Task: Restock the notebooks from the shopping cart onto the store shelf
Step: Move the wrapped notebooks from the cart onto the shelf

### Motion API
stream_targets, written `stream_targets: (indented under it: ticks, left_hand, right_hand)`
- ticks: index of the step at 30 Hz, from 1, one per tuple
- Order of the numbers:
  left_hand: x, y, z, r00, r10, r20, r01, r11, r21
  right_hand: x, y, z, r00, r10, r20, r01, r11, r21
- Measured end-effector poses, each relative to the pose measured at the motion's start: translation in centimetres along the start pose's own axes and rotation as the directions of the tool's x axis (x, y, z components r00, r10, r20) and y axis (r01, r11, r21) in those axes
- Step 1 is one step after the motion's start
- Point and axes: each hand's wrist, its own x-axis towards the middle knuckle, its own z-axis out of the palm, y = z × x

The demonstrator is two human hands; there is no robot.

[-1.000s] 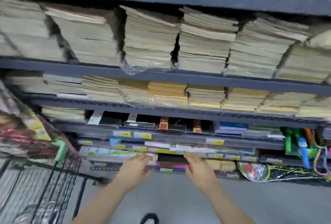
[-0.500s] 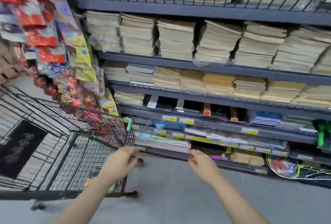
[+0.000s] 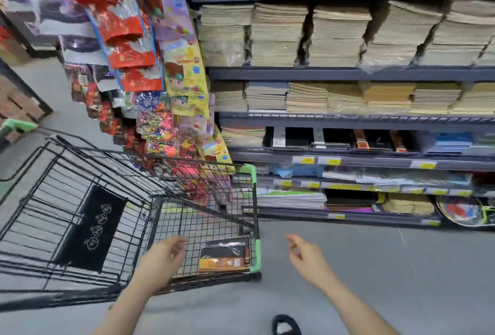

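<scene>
A black wire shopping cart (image 3: 112,190) with green corner guards stands at the left. In its front right corner lies a wrapped pack of black and orange notebooks (image 3: 225,255). My left hand (image 3: 163,259) hovers over the cart basket, just left of that pack, fingers loosely curled and holding nothing. My right hand (image 3: 305,257) hangs over the grey floor to the right of the cart, also holding nothing. The store shelf (image 3: 348,159) fills the right side, with black notebooks (image 3: 334,138) on its middle tier.
Tall stacks of beige and yellow exercise books (image 3: 334,37) fill the upper tiers. Colourful packaged goods (image 3: 150,61) hang on the shelf's end, above the cart. Low tiers hold more stationery (image 3: 292,198). A dark shoe (image 3: 285,325) shows at the bottom edge on the grey floor.
Both hands have pulled back from the low shelf tier, holding nothing. The view swung left and down, bringing the cart and its notebook pack into sight. My left hand now hovers over the basket.
</scene>
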Motion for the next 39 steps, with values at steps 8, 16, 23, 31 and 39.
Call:
stream_targets:
  ticks: [8,16,23,31,39]
  left_hand:
    - [9.1,0.9,1.2,0.967,0.144,0.210,-0.149,0.989,0.008]
    - [15.9,-4.9,5.9,0.902,0.175,0.395,-0.187,0.982,-0.009]
    - [20.3,-11.4,17.4,0.766,0.127,0.630,-0.229,0.970,0.083]
    - [20.9,-14.7,24.5,0.823,0.131,0.553,-0.338,0.895,0.291]
    - [21.1,-14.8,22.1,0.680,0.151,0.717,-0.128,0.988,-0.087]
  right_hand:
    - [4.6,0.1,0.9,0.984,0.149,-0.100,-0.135,0.981,0.137]
    - [9.7,-2.7,8.2,0.945,0.295,-0.144,-0.248,0.929,0.274]
    - [12.6,-2.0,15.4,0.774,0.568,-0.281,-0.435,0.798,0.417]
    - [13.1,-1.3,16.5,0.696,0.626,-0.351,-0.428,0.755,0.497]
    - [12.9,-2.2,16.7,0.643,0.435,-0.630,-0.338,0.900,0.276]
